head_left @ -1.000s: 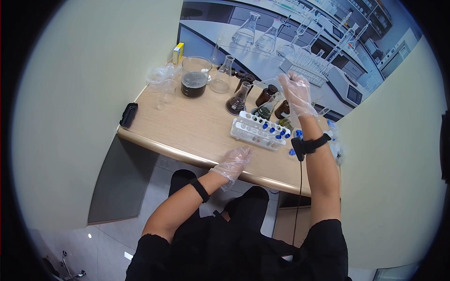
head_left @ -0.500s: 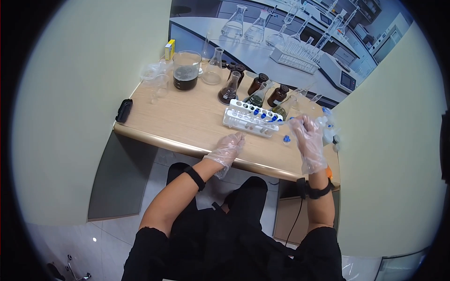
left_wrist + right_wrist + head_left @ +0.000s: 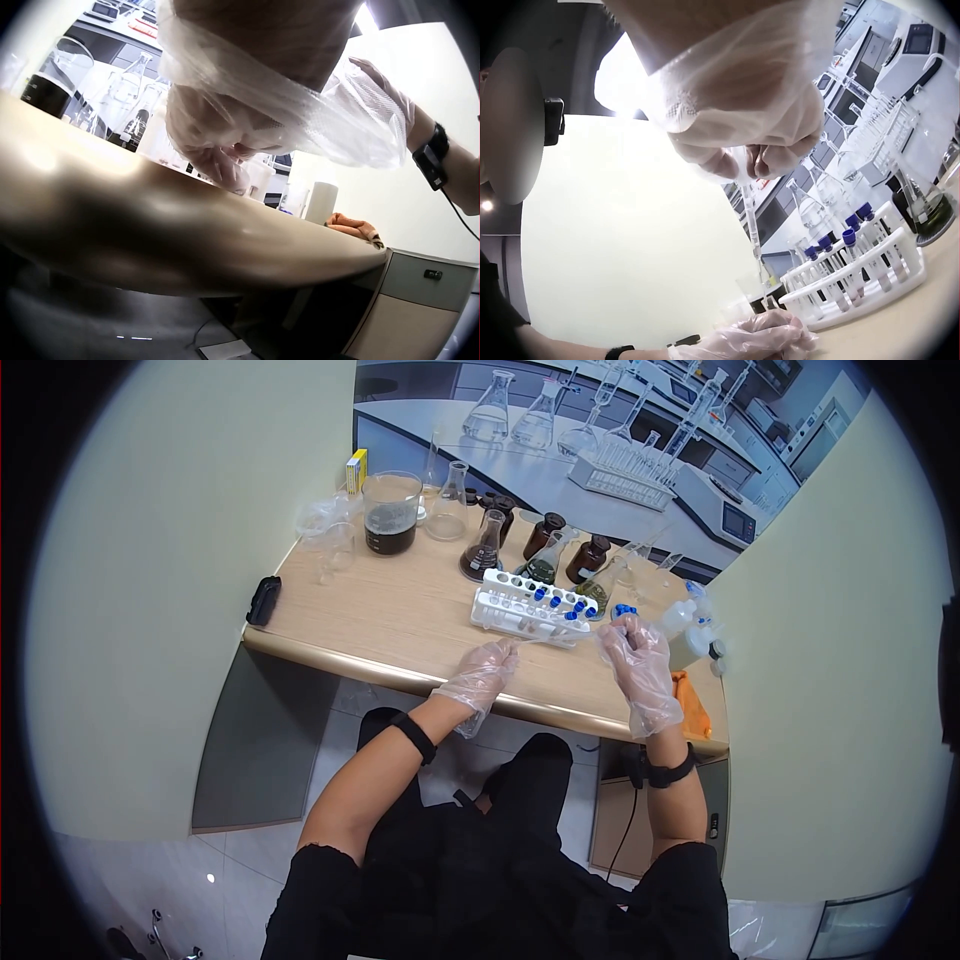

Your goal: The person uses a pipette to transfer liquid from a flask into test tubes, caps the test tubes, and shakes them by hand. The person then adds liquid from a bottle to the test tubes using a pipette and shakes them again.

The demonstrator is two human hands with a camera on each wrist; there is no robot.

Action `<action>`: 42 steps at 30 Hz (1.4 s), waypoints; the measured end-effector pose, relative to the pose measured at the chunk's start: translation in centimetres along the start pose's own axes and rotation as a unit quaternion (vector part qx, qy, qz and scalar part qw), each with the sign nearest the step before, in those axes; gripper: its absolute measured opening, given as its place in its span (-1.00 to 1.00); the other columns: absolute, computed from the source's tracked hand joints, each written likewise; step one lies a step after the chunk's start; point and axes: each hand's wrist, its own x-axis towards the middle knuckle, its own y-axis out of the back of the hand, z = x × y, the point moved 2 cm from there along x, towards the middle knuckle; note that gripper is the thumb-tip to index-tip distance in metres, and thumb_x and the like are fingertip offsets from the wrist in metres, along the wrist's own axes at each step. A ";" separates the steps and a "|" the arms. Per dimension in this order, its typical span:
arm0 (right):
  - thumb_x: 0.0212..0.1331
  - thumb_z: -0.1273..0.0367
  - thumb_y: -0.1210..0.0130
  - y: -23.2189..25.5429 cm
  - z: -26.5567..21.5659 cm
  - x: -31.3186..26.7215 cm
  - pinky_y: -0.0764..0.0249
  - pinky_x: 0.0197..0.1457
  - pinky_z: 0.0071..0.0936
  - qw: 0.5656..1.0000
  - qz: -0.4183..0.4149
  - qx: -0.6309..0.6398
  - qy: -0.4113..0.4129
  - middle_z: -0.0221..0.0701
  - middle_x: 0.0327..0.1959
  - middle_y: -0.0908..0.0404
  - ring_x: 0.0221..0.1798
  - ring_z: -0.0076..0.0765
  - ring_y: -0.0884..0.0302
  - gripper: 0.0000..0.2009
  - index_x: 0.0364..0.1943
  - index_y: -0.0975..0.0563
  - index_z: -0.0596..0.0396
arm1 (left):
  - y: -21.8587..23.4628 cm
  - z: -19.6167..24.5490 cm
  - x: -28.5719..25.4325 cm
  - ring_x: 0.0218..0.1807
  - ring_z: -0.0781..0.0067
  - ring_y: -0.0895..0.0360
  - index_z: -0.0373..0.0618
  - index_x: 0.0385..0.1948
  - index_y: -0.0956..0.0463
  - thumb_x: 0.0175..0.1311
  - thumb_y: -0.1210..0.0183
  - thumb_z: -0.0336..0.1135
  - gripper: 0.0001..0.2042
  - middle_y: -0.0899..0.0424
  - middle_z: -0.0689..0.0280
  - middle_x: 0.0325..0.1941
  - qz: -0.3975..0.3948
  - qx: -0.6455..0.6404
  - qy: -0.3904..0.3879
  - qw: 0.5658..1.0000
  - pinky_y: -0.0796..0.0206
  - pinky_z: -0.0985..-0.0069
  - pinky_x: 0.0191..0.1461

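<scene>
In a clear plastic glove, my right hand (image 3: 642,662) is raised over the right front of the desk. Its fingers pinch a clear dropper (image 3: 750,214), whose thin tip points at my left hand (image 3: 483,668). That hand, gloved too, stays at the desk's front edge with its fingers curled together; I cannot tell whether something is between them. Just beyond both hands stands a white test tube rack (image 3: 862,289) with several tubes, some blue-capped. Behind it are conical flasks with dark liquid (image 3: 480,560), green liquid (image 3: 541,571) and yellowish liquid (image 3: 592,595).
Brown bottles (image 3: 588,560) line the back. A large beaker (image 3: 389,538) of dark liquid and a clear conical flask (image 3: 447,520) stand at back left. White plastic bottles (image 3: 685,650) and an orange cloth (image 3: 692,705) are on the right. A black object (image 3: 264,600) lies at the left edge.
My right hand has come down from above the brown bottles to the front right, then slightly left toward my other hand. The left hand has stayed near the desk edge.
</scene>
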 end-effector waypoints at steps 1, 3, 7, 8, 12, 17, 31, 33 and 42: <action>0.39 0.26 -0.28 -0.1 -0.5 -0.1 -0.34 -0.32 -0.39 1.000 -0.010 -0.007 -0.002 -0.42 -0.49 -0.49 -0.42 -0.46 -0.36 -0.76 -0.29 -0.60 0.15 | 0.0 0.0 0.0 -0.12 -0.14 -0.63 -0.08 -0.07 -0.54 0.52 -0.10 -0.20 -0.81 -0.66 -0.02 -0.24 0.001 -0.001 0.002 1.000 -0.43 0.08 0.00; 0.40 0.25 -0.30 -0.4 -0.3 -0.2 -0.31 -0.33 -0.46 1.000 -0.020 -0.013 -0.003 -0.53 -0.49 -0.46 -0.42 -0.59 -0.32 -0.76 -0.27 -0.61 0.15 | -0.1 -0.2 0.0 -0.12 -0.14 -0.62 -0.08 -0.08 -0.54 0.52 -0.10 -0.20 -0.82 -0.65 -0.02 -0.24 0.003 -0.001 0.003 1.000 -0.43 0.09 0.00; 0.43 0.23 -0.26 -1.1 0.6 -0.3 -0.28 -0.36 -0.39 0.998 -0.002 -0.034 0.052 -0.43 -0.55 -0.43 -0.46 -0.48 -0.30 -0.71 -0.34 -0.59 0.19 | -0.2 -0.3 0.1 -0.13 -0.13 -0.62 -0.07 -0.08 -0.53 0.52 -0.10 -0.20 -0.82 -0.65 -0.01 -0.24 0.010 0.017 -0.011 1.000 -0.43 0.09 -0.01; 0.43 0.22 -0.25 -1.1 0.3 -0.4 -0.27 -0.37 -0.37 0.995 0.005 -0.059 0.074 -0.41 -0.57 -0.42 -0.47 -0.45 -0.29 -0.68 -0.37 -0.58 0.20 | -0.2 -0.3 0.1 -0.14 -0.13 -0.62 -0.07 -0.08 -0.53 0.52 -0.10 -0.20 -0.83 -0.65 -0.01 -0.24 0.009 0.019 -0.014 1.000 -0.43 0.10 -0.01; 0.44 0.19 -0.23 -0.9 -1.0 -0.4 -0.25 -0.37 -0.35 0.999 -0.020 -0.022 0.043 -0.40 -0.59 -0.40 -0.48 -0.45 -0.27 -0.63 -0.43 -0.56 0.21 | 0.0 -0.1 0.1 -0.14 -0.11 -0.62 -0.07 -0.09 -0.53 0.52 -0.11 -0.21 -0.83 -0.65 0.00 -0.24 -0.005 -0.004 0.005 1.000 -0.43 0.12 -0.02; 0.46 0.17 -0.23 -0.7 -1.9 -0.5 -0.22 -0.38 -0.35 0.998 -0.061 -0.011 0.003 -0.40 -0.60 -0.35 -0.48 -0.47 -0.22 -0.59 -0.49 -0.52 0.19 | -0.2 -0.2 0.1 -0.15 -0.09 -0.62 -0.07 -0.10 -0.53 0.53 -0.10 -0.22 -0.84 -0.65 0.00 -0.24 0.007 0.011 -0.006 1.000 -0.43 0.13 -0.02; 0.47 0.20 -0.21 -1.5 -1.8 -0.4 -0.04 -0.50 -0.27 0.997 -0.017 0.020 -0.067 -0.46 -0.73 -0.19 -0.59 -0.54 -0.06 -0.47 -0.67 -0.39 0.18 | -0.3 -0.4 0.3 -0.14 -0.16 -0.65 -0.08 -0.10 -0.53 0.50 -0.12 -0.20 -0.82 -0.67 -0.03 -0.26 0.002 0.031 -0.003 1.000 -0.45 0.05 -0.03; 0.47 0.19 -0.21 -1.4 -1.6 -0.3 -0.05 -0.49 -0.27 0.997 -0.020 0.025 -0.069 -0.45 -0.72 -0.20 -0.58 -0.53 -0.07 -0.47 -0.67 -0.39 0.19 | -0.3 -0.4 0.3 -0.14 -0.16 -0.65 -0.08 -0.10 -0.53 0.50 -0.12 -0.20 -0.82 -0.67 -0.03 -0.26 -0.002 0.030 0.006 1.000 -0.45 0.04 -0.03; 0.49 0.20 -0.18 -1.3 -1.9 0.0 -0.10 -0.43 -0.22 0.999 -0.022 0.023 -0.043 -0.31 -0.69 -0.23 -0.56 -0.38 -0.10 -0.49 -0.63 -0.40 0.23 | -0.3 -0.6 0.3 -0.15 -0.15 -0.65 -0.10 -0.11 -0.51 0.50 -0.11 -0.22 -0.83 -0.67 -0.02 -0.27 0.003 0.036 -0.017 0.999 -0.45 0.05 -0.04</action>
